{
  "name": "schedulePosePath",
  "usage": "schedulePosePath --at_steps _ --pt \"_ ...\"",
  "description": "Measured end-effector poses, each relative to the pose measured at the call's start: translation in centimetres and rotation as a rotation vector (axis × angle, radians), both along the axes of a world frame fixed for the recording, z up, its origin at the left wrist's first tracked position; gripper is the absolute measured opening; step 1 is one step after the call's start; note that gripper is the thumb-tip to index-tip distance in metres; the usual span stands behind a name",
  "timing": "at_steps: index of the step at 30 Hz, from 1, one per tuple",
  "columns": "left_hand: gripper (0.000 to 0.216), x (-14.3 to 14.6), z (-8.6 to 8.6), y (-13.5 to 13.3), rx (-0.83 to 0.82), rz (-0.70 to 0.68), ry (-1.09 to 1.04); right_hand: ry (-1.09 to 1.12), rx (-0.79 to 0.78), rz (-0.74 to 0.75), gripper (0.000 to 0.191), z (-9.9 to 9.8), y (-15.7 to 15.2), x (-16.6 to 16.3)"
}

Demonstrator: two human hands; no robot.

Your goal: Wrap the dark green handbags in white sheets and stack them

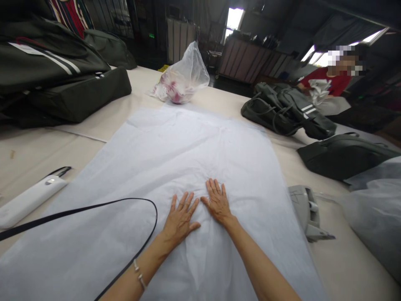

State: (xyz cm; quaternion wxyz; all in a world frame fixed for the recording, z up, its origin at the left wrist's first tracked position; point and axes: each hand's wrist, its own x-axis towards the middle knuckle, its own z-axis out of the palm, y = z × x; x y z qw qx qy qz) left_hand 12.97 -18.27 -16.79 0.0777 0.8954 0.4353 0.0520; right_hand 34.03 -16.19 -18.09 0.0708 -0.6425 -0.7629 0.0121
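A large sheet of thin white material (238, 154) is spread over the table in front of me, with wrinkles running across its middle. My left hand (181, 219) lies flat on it, palm down and fingers spread. Just to its right, my right hand (217, 201) also presses flat on the sheet, fingers apart. Neither hand holds anything. A black strap (138, 200) loops over the sheet to the left and passes by my left forearm.
Dark bags (103, 90) are piled at the left. A white device (34, 200) lies at the left edge. Behind the sheet sits a clear plastic bag (191, 75). At right are more dark bags (278, 106) and a grey tape dispenser-like tool (305, 213). A person in red (340, 83) stands beyond.
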Motion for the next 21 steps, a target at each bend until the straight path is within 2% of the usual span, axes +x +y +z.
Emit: schedulePosePath --at_steps 5,9,12,14,16,19,21 --pt "0.074 2.7 -0.5 4.8 0.009 0.022 -0.009 -0.001 0.017 0.030 0.069 -0.3 5.5 2.8" --pt "0.076 4.5 -1.0 9.0 0.013 0.000 -0.033 0.000 -0.042 0.019 0.068 0.3 10.2 4.6" --pt "0.074 4.8 -0.3 10.2 -0.024 -0.029 -0.023 0.007 -0.105 -0.030 0.070 1.4 11.8 4.9" --pt "0.071 4.3 0.7 9.2 -0.027 -0.061 -0.020 0.031 -0.082 -0.054 0.070 2.8 10.9 4.6" --pt "0.069 3.3 1.6 6.7 -0.020 -0.103 -0.024 0.057 -0.032 -0.021 0.070 4.3 8.1 4.0" --pt "0.070 1.3 2.0 1.4 -0.038 -0.166 -0.032 0.071 -0.008 0.120 0.069 6.0 1.4 3.0" --pt "0.074 0.1 1.8 -2.0 -0.083 -0.209 -0.027 0.066 -0.040 0.190 0.068 6.1 -3.4 2.1"
